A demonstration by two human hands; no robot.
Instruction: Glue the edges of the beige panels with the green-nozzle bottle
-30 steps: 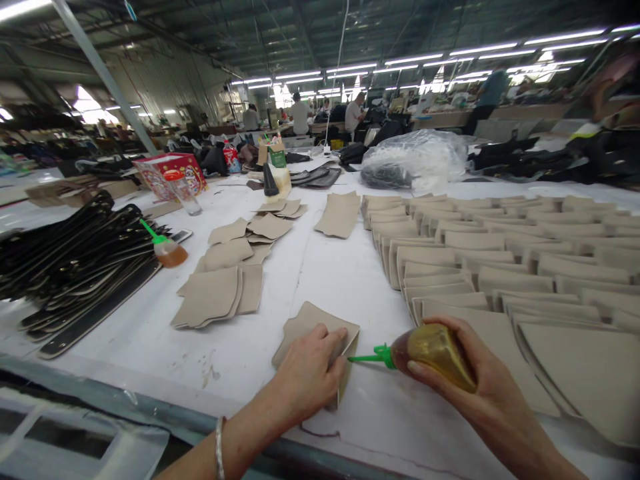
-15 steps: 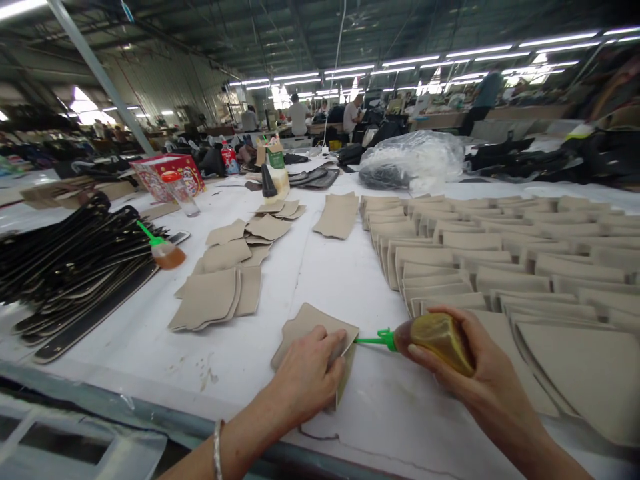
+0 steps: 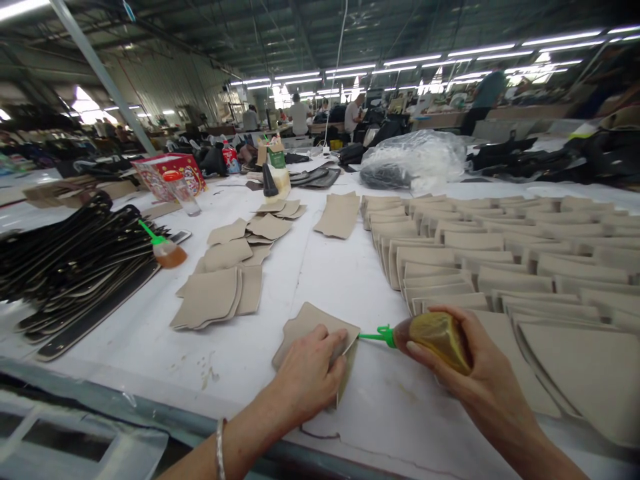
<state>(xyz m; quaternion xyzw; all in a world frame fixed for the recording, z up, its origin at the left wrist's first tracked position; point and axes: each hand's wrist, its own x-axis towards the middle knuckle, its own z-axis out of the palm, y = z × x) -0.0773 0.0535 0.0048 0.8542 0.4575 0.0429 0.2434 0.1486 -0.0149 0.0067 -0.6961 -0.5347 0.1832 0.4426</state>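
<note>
My left hand (image 3: 315, 367) is closed on a beige panel (image 3: 305, 324) near the table's front edge, fingers over its top and thumb at its right side. The panel's right side is lifted, with a darker underside showing. My right hand (image 3: 475, 360) is wrapped round a squeeze bottle (image 3: 437, 339) of amber liquid, held on its side. Its green nozzle points left, the tip touching or very close to the panel's right corner. Left of the panel lie loose beige pieces (image 3: 207, 299); overlapping rows of similar pieces (image 3: 477, 241) spread over the right.
A pile of black straps (image 3: 90, 267) lies at the left, with a second green-tipped bottle (image 3: 170, 253) beside it. Farther back stand a red-lidded clear container (image 3: 184, 193), a red box (image 3: 193, 171) and a plastic-wrapped bundle (image 3: 415, 160). People work in the background.
The bottle in my right hand has shifted very slightly left and its nozzle tip a little up. My left hand still holds the panel in nearly the same place.
</note>
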